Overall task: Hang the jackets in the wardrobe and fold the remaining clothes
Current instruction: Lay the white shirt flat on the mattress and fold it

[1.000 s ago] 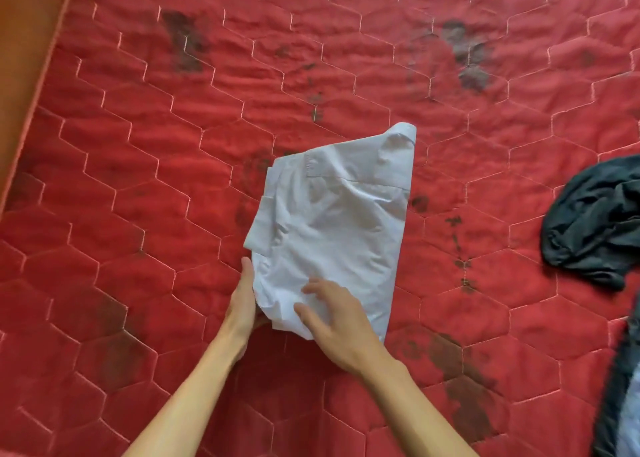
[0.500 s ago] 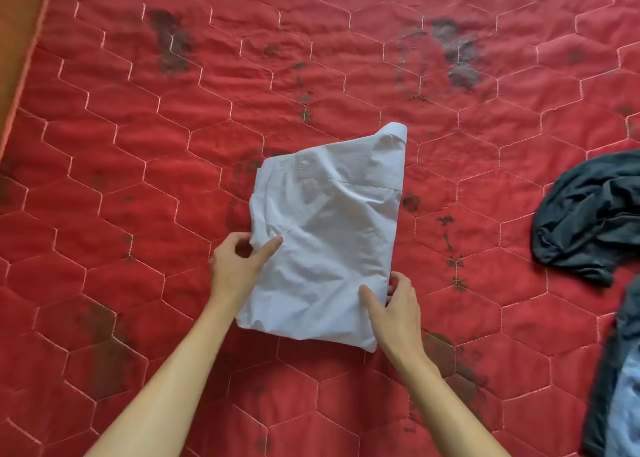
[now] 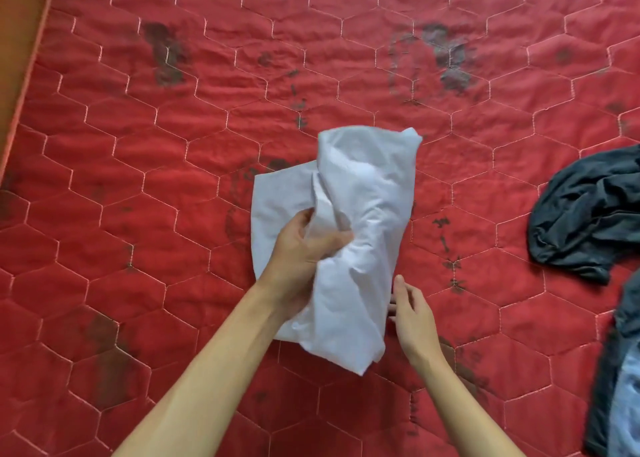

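While your left hand (image 3: 298, 249) clamps a bunch of the white shirt (image 3: 367, 193), your thumb lies across the top of the gathered cloth and your fingers curl in behind it, so the fabric sits pinched between thumb and fingers at the shirt's left side, about midway along its length. From that grip the cloth rises crumpled away from you to a loose peak at the shirt's far end, and a flatter flap spreads out to the left of your knuckles. The near end of the shirt hangs over your left wrist and runs down to a corner close to your forearm. Your right hand (image 3: 412, 314) is at the shirt's right edge, near its lower end, with the fingers loosely extended and holding nothing; the fingertips are right at the hem, and you cannot tell from here whether they touch it or stop just short. Under the shirt lies the red quilted mattress (image 3: 173, 152), stitched in hexagons and marked with dark stains on all sides of the shirt. Well to the right of the shirt sits a crumpled dark grey garment (image 3: 588, 214), and nearer you on that same side lies a dark and pale blue garment (image 3: 623, 387), partly cut off by the frame
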`<state>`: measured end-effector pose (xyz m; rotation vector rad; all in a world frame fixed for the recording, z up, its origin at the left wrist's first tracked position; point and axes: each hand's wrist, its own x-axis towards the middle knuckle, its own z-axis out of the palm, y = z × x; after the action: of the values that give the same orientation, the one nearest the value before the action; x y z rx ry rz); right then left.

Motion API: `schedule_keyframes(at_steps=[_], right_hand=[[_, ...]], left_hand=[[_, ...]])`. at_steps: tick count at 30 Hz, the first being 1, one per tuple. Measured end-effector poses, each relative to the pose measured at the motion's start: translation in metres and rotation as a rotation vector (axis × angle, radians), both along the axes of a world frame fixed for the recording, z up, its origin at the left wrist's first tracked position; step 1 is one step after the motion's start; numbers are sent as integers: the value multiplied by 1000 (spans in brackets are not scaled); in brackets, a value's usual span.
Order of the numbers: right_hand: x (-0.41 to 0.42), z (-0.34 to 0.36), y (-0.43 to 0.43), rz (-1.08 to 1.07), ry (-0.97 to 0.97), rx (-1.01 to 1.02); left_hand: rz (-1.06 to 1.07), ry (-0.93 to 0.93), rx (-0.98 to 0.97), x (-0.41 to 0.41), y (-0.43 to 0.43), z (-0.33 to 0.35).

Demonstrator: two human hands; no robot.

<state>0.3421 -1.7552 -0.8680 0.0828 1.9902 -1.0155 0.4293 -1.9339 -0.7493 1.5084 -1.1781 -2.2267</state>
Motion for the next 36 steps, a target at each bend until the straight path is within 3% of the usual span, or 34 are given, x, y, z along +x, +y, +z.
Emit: schedule_keyframes(at_steps=[3,9,13,16,20,24,30,33,36], right_hand=[[-5,4,-2,23,-36,-19],[-3,2,-1,156,3,32],[8,11,-9,291,65,94],[12,7,-10,384,71,157],[5,5,-4,404,-31,125],[-6,11,14,333,-213,16],[-8,31,40,164,-316,-32],[-8,46,48,179,-283,-50],[-9,67,51,243,-169,-96]], left_hand=[[160,-127,-31,33,-18,-17],[85,-439,33,110,-22,-78],[55,-425,81,125,-9,-89],[-155,-517,-34,128,3,-90],[-202,-501,-31,136,15,-94],[-251,-551,-163,135,27,-86],[-107,-375,263,123,45,-64],[-128,-407,303,126,48,-58],[-165,-487,227,128,54,-49]])
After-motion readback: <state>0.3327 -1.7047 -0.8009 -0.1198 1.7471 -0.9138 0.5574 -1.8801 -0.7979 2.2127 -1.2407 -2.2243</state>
